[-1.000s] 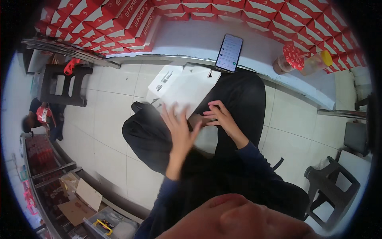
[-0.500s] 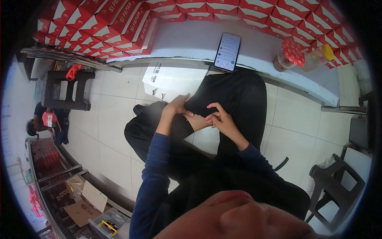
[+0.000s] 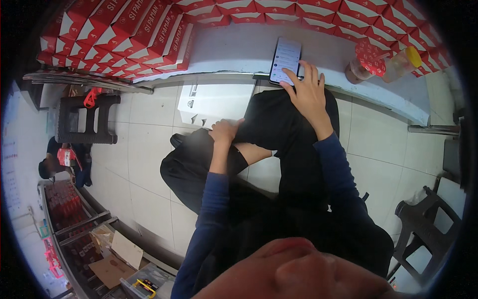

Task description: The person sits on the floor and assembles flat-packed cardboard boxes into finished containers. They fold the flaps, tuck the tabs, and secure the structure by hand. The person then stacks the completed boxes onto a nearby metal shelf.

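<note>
A smartphone (image 3: 286, 60) with a lit screen lies on the edge of a pale ledge in front of me. My right hand (image 3: 309, 94) reaches over its lower right corner, thumb at the screen and fingers spread, without gripping it. Low over my black-trousered leg rests my left hand (image 3: 225, 130), its fingers stretched out and holding nothing. Just beyond that hand, a flat white cardboard sheet (image 3: 219, 99) with cut notches and small dark print lies on the floor, partly hidden by my knee.
Stacked red-and-white boxes (image 3: 144, 30) line the ledge (image 3: 224, 47). Two drink containers (image 3: 366, 62) stand at its right. Dark plastic stools (image 3: 87, 119) are on both sides. A person (image 3: 69, 162) holding something red sits far left. An opened cardboard box (image 3: 127, 249) lies lower left.
My right hand has moved from above my lap forward to the smartphone. My left hand has shifted slightly, away from my bare shin onto my leg near the white sheet.
</note>
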The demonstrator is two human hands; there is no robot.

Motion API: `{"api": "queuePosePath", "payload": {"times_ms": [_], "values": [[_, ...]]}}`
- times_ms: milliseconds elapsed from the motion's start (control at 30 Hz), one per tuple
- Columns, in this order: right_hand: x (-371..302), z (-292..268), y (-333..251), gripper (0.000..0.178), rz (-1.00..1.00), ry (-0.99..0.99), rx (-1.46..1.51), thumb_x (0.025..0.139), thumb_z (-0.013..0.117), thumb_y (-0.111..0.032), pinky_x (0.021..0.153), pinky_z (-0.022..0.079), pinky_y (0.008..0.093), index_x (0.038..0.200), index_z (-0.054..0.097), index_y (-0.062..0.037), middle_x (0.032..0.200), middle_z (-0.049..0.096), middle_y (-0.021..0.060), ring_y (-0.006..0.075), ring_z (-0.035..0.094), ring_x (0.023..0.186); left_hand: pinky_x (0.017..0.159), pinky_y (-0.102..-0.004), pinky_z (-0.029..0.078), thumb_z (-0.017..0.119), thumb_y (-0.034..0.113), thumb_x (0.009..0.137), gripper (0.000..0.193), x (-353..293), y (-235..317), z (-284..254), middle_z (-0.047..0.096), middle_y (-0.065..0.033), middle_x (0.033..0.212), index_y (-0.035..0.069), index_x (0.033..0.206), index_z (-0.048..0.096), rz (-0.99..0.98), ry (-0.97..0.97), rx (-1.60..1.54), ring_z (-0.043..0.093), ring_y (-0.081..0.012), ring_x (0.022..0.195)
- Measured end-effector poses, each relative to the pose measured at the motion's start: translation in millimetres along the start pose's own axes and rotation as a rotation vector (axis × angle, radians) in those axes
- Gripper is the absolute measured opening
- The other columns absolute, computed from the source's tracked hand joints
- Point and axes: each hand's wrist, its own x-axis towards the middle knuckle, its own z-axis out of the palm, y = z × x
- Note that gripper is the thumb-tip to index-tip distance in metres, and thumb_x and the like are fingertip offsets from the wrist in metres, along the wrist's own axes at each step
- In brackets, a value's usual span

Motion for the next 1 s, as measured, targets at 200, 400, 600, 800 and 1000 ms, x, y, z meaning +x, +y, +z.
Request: {"api": "queuePosePath", "payload": {"times_ms": [200,400,600,800,1000], "values": [[-0.5,-7.6,3.7,0.035,0.119,0.010,0.254,0.090,0.060,-0.036,0.094,0.039,0.0477,0.117,0.063,-0.0148,0.123,0.050,0.0158,0.0330,0.048,0.115,0.081,-0.0457,0.052,0.069,0.057,0.074,0.066,11.5,-27.8,-9.3,0.066,-0.0287,0.092,-0.007,0.086,0.069,0.195,0.101,-0.074,0.064,-0.0409,0.091],[-2.3,-4.2,8.4,0.034,0.145,0.027,0.259,0.090,0.060,-0.033,0.091,0.041,0.0434,0.116,0.063,-0.0115,0.119,0.053,0.0149,0.0326,0.051,0.110,0.078,-0.0434,0.049,0.076,0.043,0.074,0.049,-15.7,-71.5,-104.0,0.063,-0.0206,0.092,-0.004,0.084,0.066,0.337,0.167,-0.162,0.059,-0.0366,0.088],[2.6,0.7,2.2,0.028,0.098,0.086,0.119,0.090,0.060,-0.028,0.087,0.043,0.0434,0.106,0.063,-0.0052,0.115,0.054,0.0164,0.0335,0.054,0.103,0.079,-0.0304,0.041,0.073,0.024,0.076,0.033,-92.4,-89.7,-173.9,0.050,-0.0090,0.089,-0.002,0.084,0.056,0.382,0.081,-0.740,0.050,-0.0225,0.086],[-21.3,-26.2,9.1,0.013,0.280,0.256,0.516,0.092,0.057,-0.011,0.080,0.047,0.0351,0.099,0.061,-0.0013,0.103,0.057,0.0173,0.0295,0.060,0.091,0.083,-0.0366,0.037,0.065,0.049,0.075,0.048,-193.5,-117.7,-126.9,0.049,-0.0094,0.095,0.003,0.086,0.055,0.475,0.225,-1.064,0.047,-0.0232,0.094],[-91.1,-91.9,-6.3,0.013,0.582,-0.161,0.756,0.092,0.058,-0.012,0.070,0.048,0.0341,0.099,0.059,-0.0005,0.093,0.059,0.0143,0.0239,0.060,0.081,0.085,-0.0381,0.042,0.067,0.002,0.073,0.035,-241.6,-91.7,-64.9,0.053,-0.0162,0.105,0.004,0.107,0.058,0.490,-0.092,-0.475,0.051,-0.0333,0.102]]}}
